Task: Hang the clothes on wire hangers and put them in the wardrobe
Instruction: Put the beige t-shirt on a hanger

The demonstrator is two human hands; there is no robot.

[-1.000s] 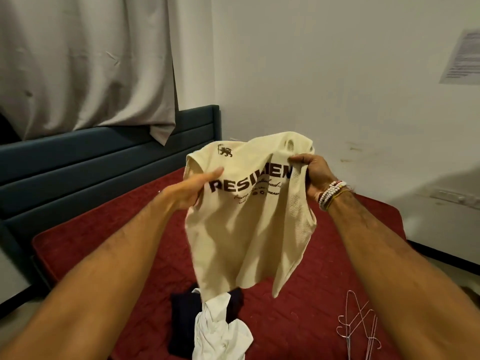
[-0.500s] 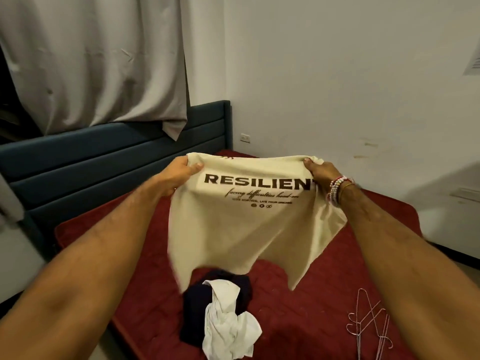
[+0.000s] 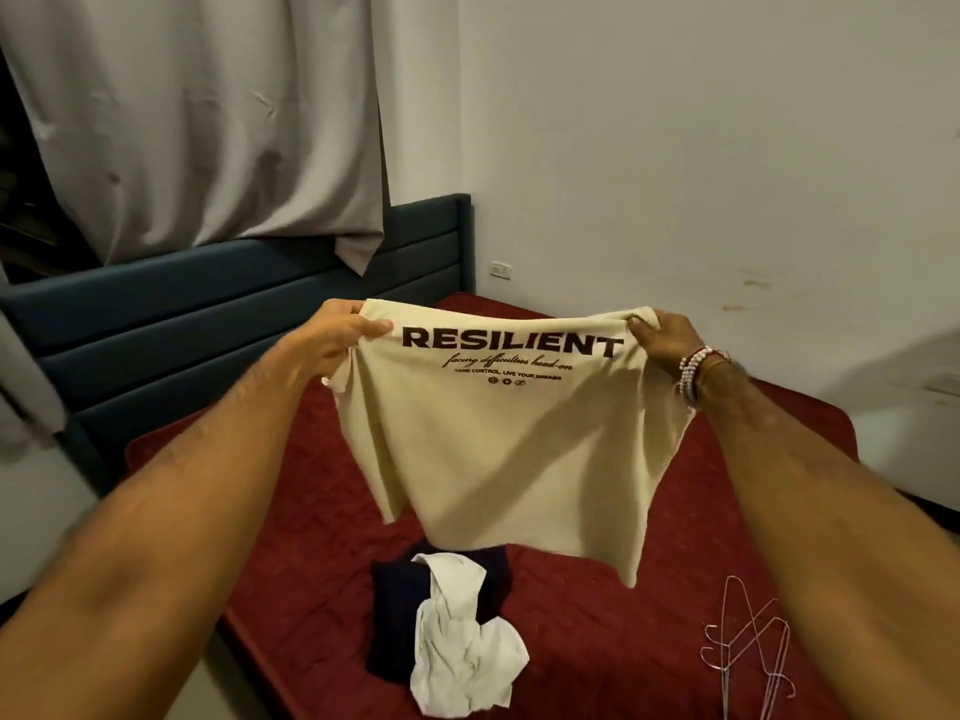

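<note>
A cream T-shirt [image 3: 498, 449] with dark "RESILIENT" lettering hangs spread out in the air above the bed. My left hand [image 3: 340, 332] pinches its top left corner and my right hand [image 3: 662, 340], with bead bracelets on the wrist, grips the top right corner. Below the shirt a dark navy garment [image 3: 395, 615] lies on the mattress with a crumpled white garment [image 3: 462, 646] on top of it. Several thin wire hangers [image 3: 748, 646] lie in a loose pile on the bed at the lower right, partly behind my right forearm.
The bed has a red quilted mattress [image 3: 311, 511] and a dark blue padded headboard [image 3: 156, 324] on the left. A grey curtain [image 3: 197, 116] hangs over the headboard. A white wall [image 3: 701, 148] with a socket runs along the bed's far side. No wardrobe is in sight.
My hands have drawn apart and stretched the shirt's top edge flat, so the whole printed word now faces me. The view has shifted slightly left.
</note>
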